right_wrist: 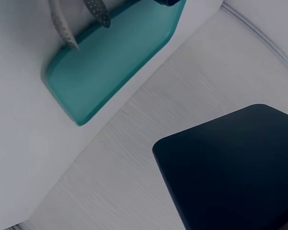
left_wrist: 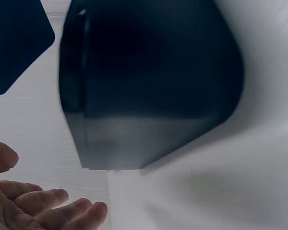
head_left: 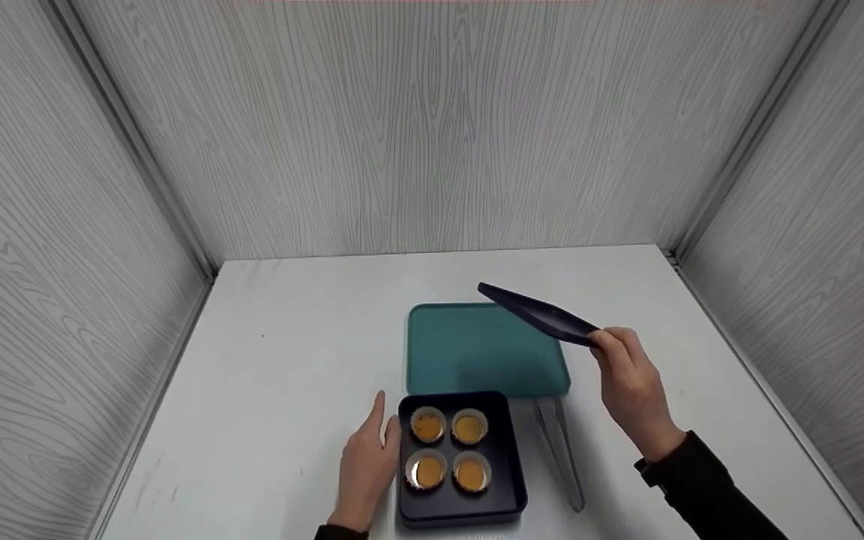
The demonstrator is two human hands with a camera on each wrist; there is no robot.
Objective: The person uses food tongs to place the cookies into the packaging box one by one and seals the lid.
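A dark navy rectangular box (head_left: 505, 472) stands without its lid near the front, with several golden-brown round pastries (head_left: 469, 429) in pale fluted cups inside. My left hand (head_left: 369, 461) is at the box's left wall, fingers extended and thumb close against the side. In the left wrist view its fingers (left_wrist: 62, 211) show below the box wall. High over the table on the right, my right hand (head_left: 633, 390) grips a flat dark lid (head_left: 537, 311) by one end, thumb and fingers around its edge. The lid hangs tilted, far end raised; the right wrist view shows its broad face (right_wrist: 230, 167).
Behind the box lies a shallow teal tray (head_left: 469, 352), partly overlapped by the lid in the head view. Metal tongs (head_left: 563, 457) lie right of the box, tips toward the tray's front edge. Grey wood-grain panels (head_left: 432, 135) enclose the white table at the back and sides.
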